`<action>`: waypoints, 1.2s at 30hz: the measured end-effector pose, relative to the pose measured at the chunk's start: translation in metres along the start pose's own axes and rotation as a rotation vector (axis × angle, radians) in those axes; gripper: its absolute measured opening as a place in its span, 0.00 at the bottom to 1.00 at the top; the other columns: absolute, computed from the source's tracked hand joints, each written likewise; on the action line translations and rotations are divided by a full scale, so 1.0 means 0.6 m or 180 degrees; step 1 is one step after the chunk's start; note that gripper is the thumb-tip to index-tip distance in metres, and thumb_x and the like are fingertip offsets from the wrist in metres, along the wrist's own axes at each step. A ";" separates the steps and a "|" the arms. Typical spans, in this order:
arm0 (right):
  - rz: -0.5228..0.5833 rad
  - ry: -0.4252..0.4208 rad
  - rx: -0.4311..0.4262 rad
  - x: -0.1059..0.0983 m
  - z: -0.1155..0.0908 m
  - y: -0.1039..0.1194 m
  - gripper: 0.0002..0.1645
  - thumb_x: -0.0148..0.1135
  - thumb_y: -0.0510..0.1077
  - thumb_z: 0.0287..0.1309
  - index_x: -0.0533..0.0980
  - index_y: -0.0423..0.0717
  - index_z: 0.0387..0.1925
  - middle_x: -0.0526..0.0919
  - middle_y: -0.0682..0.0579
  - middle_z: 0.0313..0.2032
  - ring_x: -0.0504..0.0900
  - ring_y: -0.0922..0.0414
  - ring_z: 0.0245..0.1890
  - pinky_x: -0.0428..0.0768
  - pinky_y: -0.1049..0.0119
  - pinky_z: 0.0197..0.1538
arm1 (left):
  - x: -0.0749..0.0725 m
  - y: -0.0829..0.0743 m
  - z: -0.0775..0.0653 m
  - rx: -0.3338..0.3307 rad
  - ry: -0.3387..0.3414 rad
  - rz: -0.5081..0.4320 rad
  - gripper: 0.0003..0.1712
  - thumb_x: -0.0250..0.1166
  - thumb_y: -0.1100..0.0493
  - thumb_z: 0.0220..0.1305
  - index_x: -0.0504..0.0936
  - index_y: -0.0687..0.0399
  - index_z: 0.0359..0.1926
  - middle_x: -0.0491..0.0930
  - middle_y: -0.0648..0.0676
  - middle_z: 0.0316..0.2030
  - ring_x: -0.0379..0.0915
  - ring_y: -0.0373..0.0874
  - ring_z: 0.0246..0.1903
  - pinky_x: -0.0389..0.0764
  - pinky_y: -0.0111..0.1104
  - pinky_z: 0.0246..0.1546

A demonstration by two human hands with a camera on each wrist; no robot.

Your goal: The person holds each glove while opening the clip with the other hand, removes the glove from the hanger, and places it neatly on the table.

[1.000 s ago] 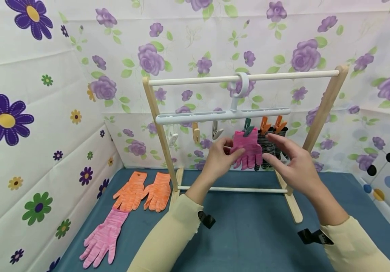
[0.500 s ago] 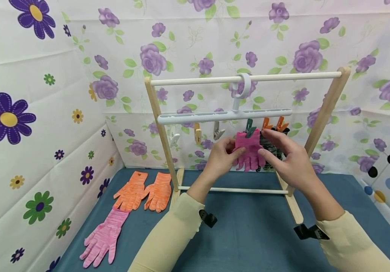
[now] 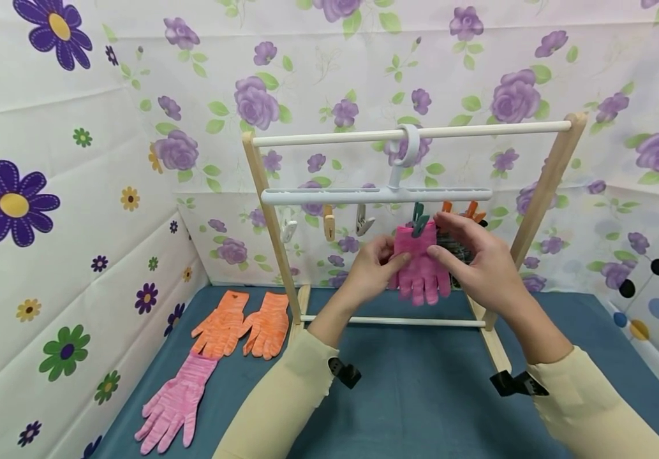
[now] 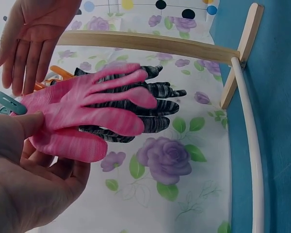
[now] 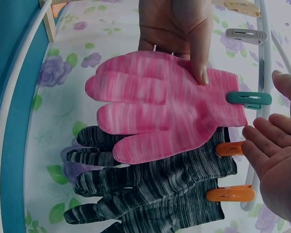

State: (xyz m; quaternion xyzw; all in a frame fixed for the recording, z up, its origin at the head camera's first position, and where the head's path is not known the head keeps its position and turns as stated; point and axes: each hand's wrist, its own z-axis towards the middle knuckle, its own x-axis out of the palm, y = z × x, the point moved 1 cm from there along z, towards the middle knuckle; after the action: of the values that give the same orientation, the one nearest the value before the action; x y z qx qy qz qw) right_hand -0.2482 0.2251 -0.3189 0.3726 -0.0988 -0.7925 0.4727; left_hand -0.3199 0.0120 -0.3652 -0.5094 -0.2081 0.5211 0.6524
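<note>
A pink glove (image 3: 421,266) hangs by its cuff from a green clothespin (image 3: 419,220) under the white hanger (image 3: 335,196). My left hand (image 3: 368,270) pinches the thumb side of this glove, thumb in front and fingers behind, as the left wrist view shows. On the other side, my right hand (image 3: 481,261) is held beside the cuff with its fingers extended; in the right wrist view its fingertips (image 5: 252,141) are close to the cuff, and contact is hard to tell. Behind it, black-and-grey gloves (image 5: 169,184) hang from orange clothespins (image 5: 231,195), partly hidden by my right hand in the head view.
The hanger hooks over the top rail of a wooden rack (image 3: 547,185). White (image 3: 288,226), tan (image 3: 329,223) and grey (image 3: 363,220) clothespins hang without gloves at left. On the blue cloth (image 3: 409,382) lie two orange gloves (image 3: 268,325) and a pink glove (image 3: 177,401).
My right hand has moved left to the pink glove's cuff, covering more of the dark gloves. The hanging pink glove now faces the head camera more fully. My left hand keeps its hold.
</note>
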 end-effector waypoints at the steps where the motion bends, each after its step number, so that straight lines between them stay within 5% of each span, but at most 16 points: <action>1: 0.0011 0.0005 0.0006 0.001 0.001 0.002 0.37 0.73 0.37 0.68 0.72 0.44 0.75 0.79 0.45 0.69 0.78 0.46 0.68 0.70 0.78 0.65 | -0.001 -0.001 -0.001 -0.0011 0.0025 -0.0010 0.12 0.65 0.58 0.79 0.81 0.61 0.55 0.89 0.55 0.41 0.80 0.40 0.34 0.80 0.31 0.33; 4: 0.0019 0.0018 0.0060 0.002 0.005 0.004 0.37 0.72 0.38 0.69 0.71 0.44 0.75 0.78 0.45 0.69 0.77 0.46 0.69 0.70 0.77 0.65 | -0.003 -0.002 -0.003 -0.0042 0.0085 -0.0026 0.13 0.64 0.57 0.80 0.81 0.61 0.57 0.89 0.55 0.41 0.81 0.39 0.34 0.80 0.31 0.33; 11: -0.0063 0.0029 0.0201 0.005 0.012 0.008 0.35 0.70 0.43 0.72 0.71 0.42 0.75 0.78 0.44 0.69 0.78 0.45 0.67 0.76 0.49 0.65 | -0.005 -0.006 -0.008 -0.0130 0.0206 -0.0148 0.15 0.62 0.57 0.81 0.81 0.61 0.59 0.88 0.54 0.37 0.80 0.39 0.32 0.78 0.31 0.31; 21: -0.0061 0.0051 0.0317 0.018 0.022 0.021 0.35 0.67 0.47 0.75 0.69 0.41 0.76 0.78 0.41 0.68 0.80 0.42 0.65 0.78 0.43 0.63 | -0.007 -0.013 -0.019 -0.0179 0.0286 -0.0300 0.15 0.63 0.56 0.81 0.82 0.60 0.59 0.85 0.53 0.33 0.78 0.40 0.29 0.76 0.31 0.28; 23: -0.0077 0.0031 0.0350 0.022 0.022 0.022 0.35 0.66 0.48 0.76 0.69 0.41 0.77 0.80 0.41 0.66 0.83 0.42 0.62 0.80 0.45 0.61 | -0.006 -0.014 -0.021 -0.0189 0.0298 -0.0322 0.15 0.63 0.56 0.81 0.82 0.60 0.60 0.85 0.53 0.33 0.78 0.40 0.29 0.76 0.31 0.28; 26: -0.0081 0.0003 0.0427 0.028 0.023 0.023 0.34 0.63 0.51 0.78 0.69 0.42 0.77 0.83 0.42 0.59 0.86 0.45 0.56 0.84 0.60 0.56 | -0.005 -0.014 -0.023 -0.0198 0.0320 -0.0339 0.16 0.63 0.56 0.81 0.82 0.60 0.60 0.85 0.53 0.33 0.78 0.40 0.29 0.76 0.31 0.28; 30: -0.0027 -0.0035 0.0547 0.033 0.024 0.025 0.33 0.60 0.54 0.80 0.70 0.42 0.76 0.84 0.43 0.53 0.86 0.48 0.51 0.77 0.79 0.49 | -0.004 -0.016 -0.026 -0.0197 0.0346 -0.0347 0.16 0.62 0.56 0.81 0.82 0.60 0.60 0.84 0.52 0.32 0.78 0.41 0.27 0.75 0.32 0.28; 36: 0.0217 -0.0118 0.0751 0.038 0.029 0.029 0.32 0.57 0.55 0.81 0.71 0.43 0.76 0.85 0.43 0.56 0.84 0.48 0.53 0.77 0.76 0.49 | -0.004 -0.018 -0.030 -0.0168 0.0396 -0.0420 0.16 0.61 0.56 0.82 0.82 0.60 0.61 0.84 0.52 0.31 0.77 0.42 0.25 0.75 0.32 0.27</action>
State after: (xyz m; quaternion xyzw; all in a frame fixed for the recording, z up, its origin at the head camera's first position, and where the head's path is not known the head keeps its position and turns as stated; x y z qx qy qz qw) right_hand -0.2545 0.1936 -0.3094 0.4074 -0.2128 -0.7655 0.4503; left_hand -0.3015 0.0026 -0.3624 -0.5430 -0.2139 0.4387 0.6833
